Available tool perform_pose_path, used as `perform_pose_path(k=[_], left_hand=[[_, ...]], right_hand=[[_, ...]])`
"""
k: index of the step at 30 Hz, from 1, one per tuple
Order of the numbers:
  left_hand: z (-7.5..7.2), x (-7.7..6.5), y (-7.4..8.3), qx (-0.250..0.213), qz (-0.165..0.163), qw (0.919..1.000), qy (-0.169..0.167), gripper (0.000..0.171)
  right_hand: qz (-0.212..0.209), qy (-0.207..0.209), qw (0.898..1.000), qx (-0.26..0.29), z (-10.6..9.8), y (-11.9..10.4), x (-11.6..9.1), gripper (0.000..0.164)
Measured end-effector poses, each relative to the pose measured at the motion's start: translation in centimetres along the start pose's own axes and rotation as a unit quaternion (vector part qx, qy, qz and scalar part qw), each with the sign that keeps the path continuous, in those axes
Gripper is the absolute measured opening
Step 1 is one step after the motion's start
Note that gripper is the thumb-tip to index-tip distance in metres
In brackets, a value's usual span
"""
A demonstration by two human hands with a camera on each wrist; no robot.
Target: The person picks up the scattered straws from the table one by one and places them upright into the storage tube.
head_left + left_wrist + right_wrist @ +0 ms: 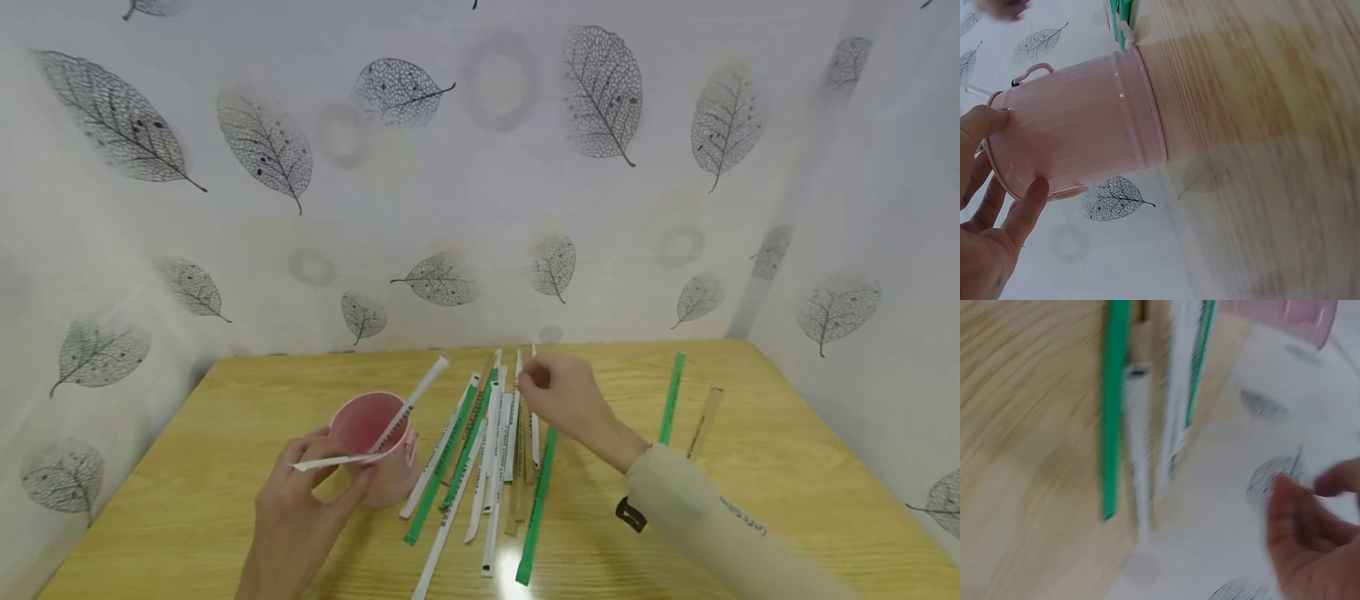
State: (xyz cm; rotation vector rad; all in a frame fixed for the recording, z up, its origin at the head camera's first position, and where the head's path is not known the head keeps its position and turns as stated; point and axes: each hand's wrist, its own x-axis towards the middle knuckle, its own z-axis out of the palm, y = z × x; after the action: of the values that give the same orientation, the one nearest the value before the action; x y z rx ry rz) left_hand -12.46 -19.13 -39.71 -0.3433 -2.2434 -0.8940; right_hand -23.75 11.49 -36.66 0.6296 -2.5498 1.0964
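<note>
My left hand (pixel 296 508) grips a pink bucket (pixel 392 483) by its rim, fingers and thumb spread round the side in the left wrist view. One white wrapped straw (pixel 420 390) leans out of the bucket toward the back right. Another white wrapped straw (pixel 330 462) sticks out over the rim above my left fingers. My right hand (pixel 570 400) hovers over the far end of a pile of white, green and brown wrapped straws (pixel 493 467). In the right wrist view its thumb and bent fingers (pixel 1291 519) have a gap between them and hold nothing.
To the right of the right forearm lie a green wrapped straw (pixel 672 396) and a brown one (pixel 705 423). The wooden table (pixel 187 483) ends at the back against a pale curtain (pixel 480 192) printed with leaves. A dark band (pixel 631 514) circles the right sleeve.
</note>
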Motion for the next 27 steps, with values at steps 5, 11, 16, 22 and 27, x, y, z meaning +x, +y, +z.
perform_pose_path(k=[5,11,16,22,27], left_hand=[[0.0,-0.1,0.0,-0.010,0.002,0.9999,0.002,0.040],[0.1,-0.1,0.1,0.004,-0.001,1.0000,-0.001,0.040],[0.2,-0.2,0.1,-0.001,0.006,1.0000,0.004,0.039],[0.2,-0.3,0.0,-0.004,-0.001,1.0000,0.000,0.039],[0.1,-0.2,0.0,-0.003,-0.002,1.0000,0.000,0.037]], right_hand=[[0.178,-0.157,0.966,-0.102,-0.9,3.0,-0.7,0.030],[0.230,-0.237,0.938,-0.102,-0.3,3.8,-1.8,0.051],[0.229,-0.259,0.932,-0.107,0.4,3.7,-2.2,0.048],[0.232,-0.260,0.928,-0.133,0.6,3.5,-2.0,0.032],[0.236,-0.257,0.926,-0.143,0.6,3.3,-1.8,0.015]])
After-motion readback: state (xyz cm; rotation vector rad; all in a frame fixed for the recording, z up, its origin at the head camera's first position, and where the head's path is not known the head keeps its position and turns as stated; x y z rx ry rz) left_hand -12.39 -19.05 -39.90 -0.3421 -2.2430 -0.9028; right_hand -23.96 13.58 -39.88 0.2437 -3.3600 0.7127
